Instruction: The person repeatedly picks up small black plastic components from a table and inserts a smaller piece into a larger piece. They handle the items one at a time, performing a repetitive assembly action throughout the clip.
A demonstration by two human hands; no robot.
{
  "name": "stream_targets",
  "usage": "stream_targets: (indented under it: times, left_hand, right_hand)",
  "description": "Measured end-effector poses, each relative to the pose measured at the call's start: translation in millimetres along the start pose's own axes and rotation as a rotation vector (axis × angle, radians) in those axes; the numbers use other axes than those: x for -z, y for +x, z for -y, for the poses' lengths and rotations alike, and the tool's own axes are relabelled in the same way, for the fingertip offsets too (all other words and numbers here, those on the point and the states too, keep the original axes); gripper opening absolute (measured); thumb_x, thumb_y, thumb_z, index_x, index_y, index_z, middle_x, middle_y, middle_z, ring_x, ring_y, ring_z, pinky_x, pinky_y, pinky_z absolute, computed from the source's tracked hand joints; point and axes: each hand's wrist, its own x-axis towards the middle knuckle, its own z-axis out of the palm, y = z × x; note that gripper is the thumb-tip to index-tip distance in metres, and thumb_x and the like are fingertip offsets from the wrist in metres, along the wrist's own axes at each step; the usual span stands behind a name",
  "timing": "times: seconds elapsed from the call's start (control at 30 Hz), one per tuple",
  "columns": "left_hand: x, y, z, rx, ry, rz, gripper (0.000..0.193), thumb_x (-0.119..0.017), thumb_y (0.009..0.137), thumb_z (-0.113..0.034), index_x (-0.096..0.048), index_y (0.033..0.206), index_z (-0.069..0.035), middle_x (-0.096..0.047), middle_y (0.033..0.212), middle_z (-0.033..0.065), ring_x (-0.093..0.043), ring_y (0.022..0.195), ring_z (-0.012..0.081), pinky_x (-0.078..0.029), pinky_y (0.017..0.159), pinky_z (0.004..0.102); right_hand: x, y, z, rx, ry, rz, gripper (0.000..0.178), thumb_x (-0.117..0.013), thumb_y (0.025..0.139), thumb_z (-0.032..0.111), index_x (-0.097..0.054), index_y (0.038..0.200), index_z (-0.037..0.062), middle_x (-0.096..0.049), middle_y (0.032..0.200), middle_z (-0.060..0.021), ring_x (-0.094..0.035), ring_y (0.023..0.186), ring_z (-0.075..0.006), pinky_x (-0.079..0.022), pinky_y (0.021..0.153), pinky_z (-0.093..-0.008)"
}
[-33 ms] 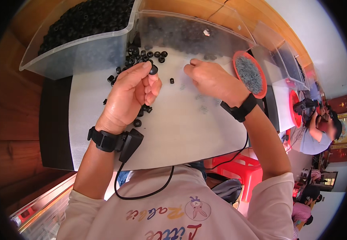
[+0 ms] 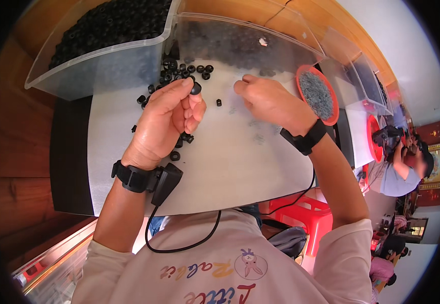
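Observation:
My left hand (image 2: pixel 165 119) holds a small black rounded plastic cap (image 2: pixel 195 88) between thumb and fingertips, above the white work surface (image 2: pixel 220 167). Level with it on the right, my right hand (image 2: pixel 268 99) has its fingers pinched together; anything between them is too small or hidden to make out. One loose black piece (image 2: pixel 219 102) lies on the surface between the hands. Several similar black parts (image 2: pixel 177 73) are heaped beyond my left hand, and a few more (image 2: pixel 175 155) lie beside its wrist. Small greyish bits (image 2: pixel 258 137) are scattered near my right hand.
A clear bin (image 2: pixel 103 73) full of black parts stands at the far left, another clear bin (image 2: pixel 245 30) at the back. An orange-red bowl (image 2: pixel 333 109) of grey small pieces sits right. A red stool (image 2: pixel 311 218) is below the table; people (image 2: pixel 402 172) work farther right.

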Motion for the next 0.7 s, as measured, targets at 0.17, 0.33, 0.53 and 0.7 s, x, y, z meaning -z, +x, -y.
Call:
stream_targets:
  times: [0.17, 0.33, 0.53, 0.7]
  left_hand:
    - [0.2, -0.1, 1.3, 0.009, 0.035, 0.0, 0.031, -0.05, 0.108, -0.032, -0.06, 0.091, -0.008, -0.062, 0.076, 0.004, -0.049, 0.061, 0.012, -0.036, 0.055, 0.0247]
    - [-3.3, -2.3, 0.4, 0.003, 0.118, 0.017, 0.03, -0.052, 0.109, -0.034, -0.062, 0.096, -0.01, -0.064, 0.078, 0.0019, -0.052, 0.062, 0.0091, -0.038, 0.056, 0.0229]
    - [-2.5, -2.3, 1.3, 0.0, 0.128, 0.048, 0.028, -0.054, 0.109, -0.036, -0.064, 0.104, -0.01, -0.065, 0.081, 0.0013, -0.053, 0.063, 0.0076, -0.04, 0.057, 0.0221]
    - [-0.7, -2.3, 2.2, -0.019, 0.16, 0.072, 0.026, -0.054, 0.109, -0.035, -0.064, 0.108, -0.011, -0.067, 0.084, 0.0015, -0.054, 0.064, 0.0076, -0.041, 0.058, 0.0227]
  right_hand:
    - [13.5, 2.3, 4.5, -0.06, 0.514, -0.193, 0.008, -0.067, 0.091, 0.003, -0.063, 0.096, -0.0007, -0.063, 0.08, -0.0052, -0.061, 0.068, -0.0163, -0.051, 0.061, -0.0319]
    - [56.8, 6.5, 47.8, -0.183, 1.137, -0.171, 0.013, -0.068, 0.099, 0.014, -0.068, 0.099, 0.0009, -0.063, 0.078, 0.0016, -0.055, 0.064, -0.0054, -0.046, 0.055, -0.0249]
    - [55.1, 11.3, 63.0, -0.242, 1.117, -0.178, 0.015, -0.069, 0.098, 0.015, -0.07, 0.099, 0.0005, -0.064, 0.076, 0.0005, -0.055, 0.064, -0.0057, -0.044, 0.054, -0.0244]
    - [53.5, 11.9, 70.1, -0.203, 0.996, -0.253, 0.015, -0.067, 0.098, 0.011, -0.069, 0.101, -0.0027, -0.067, 0.079, -0.0036, -0.059, 0.069, -0.0088, -0.047, 0.06, -0.0269]
